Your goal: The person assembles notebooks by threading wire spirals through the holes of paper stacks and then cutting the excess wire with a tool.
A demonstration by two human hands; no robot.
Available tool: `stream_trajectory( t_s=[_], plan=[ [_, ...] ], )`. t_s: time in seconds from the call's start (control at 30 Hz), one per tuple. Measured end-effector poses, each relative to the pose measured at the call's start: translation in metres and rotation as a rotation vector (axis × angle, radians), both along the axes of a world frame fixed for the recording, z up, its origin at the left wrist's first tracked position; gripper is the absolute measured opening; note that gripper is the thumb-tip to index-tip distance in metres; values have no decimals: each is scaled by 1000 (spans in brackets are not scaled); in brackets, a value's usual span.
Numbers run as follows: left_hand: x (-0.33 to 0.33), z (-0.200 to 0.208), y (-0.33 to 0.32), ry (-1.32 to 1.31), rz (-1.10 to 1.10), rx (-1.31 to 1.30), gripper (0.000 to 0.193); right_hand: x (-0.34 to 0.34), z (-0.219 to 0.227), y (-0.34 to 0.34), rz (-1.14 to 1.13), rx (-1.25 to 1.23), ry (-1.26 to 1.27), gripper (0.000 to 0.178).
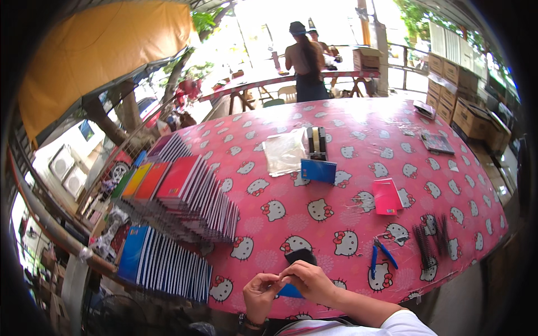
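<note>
At the table's near edge my left hand (pixel 259 295) and my right hand (pixel 309 283) meet, thumbs and fingertips pinched together. Whatever sits between the fingertips is too small to make out. Under the hands lies a blue flat piece (pixel 290 292), mostly covered by them. Just beyond the fingers is a black flat item (pixel 301 256). To the right of my right hand lie blue-handled pliers (pixel 384 257) with their handles spread. Farther right rest several black spiral binding coils (pixel 424 246). A pink small notebook (pixel 386 199) lies partly opened beyond the pliers.
Rows of blue notebooks (pixel 162 263) and red notebooks (pixel 193 193) line the left side. Farther off are a blue notebook (pixel 318 170), a tape dispenser (pixel 316 143) and clear plastic sheets (pixel 284 152). Cardboard boxes (pixel 448 89) stand right; two people work at a far table (pixel 263 84).
</note>
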State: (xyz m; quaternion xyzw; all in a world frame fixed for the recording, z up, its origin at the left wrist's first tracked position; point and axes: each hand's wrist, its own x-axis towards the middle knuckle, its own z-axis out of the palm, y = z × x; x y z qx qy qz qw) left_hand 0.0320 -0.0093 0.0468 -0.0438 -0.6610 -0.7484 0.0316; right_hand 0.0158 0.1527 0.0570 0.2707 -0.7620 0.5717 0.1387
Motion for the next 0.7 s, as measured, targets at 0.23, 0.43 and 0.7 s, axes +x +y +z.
stream_trajectory(
  t_s=[0.23,0.43,0.7],
  plan=[
    [2,-7,-12,103,-16,60,31,7,14,-14,-34,148,39,15],
    [31,18,-59,200,113,-267,41,-1,35,-55,262,110,34,17],
    [47,83,-98,374,161,-529,50,-24,91,-104,632,313,431,42]
  ],
)
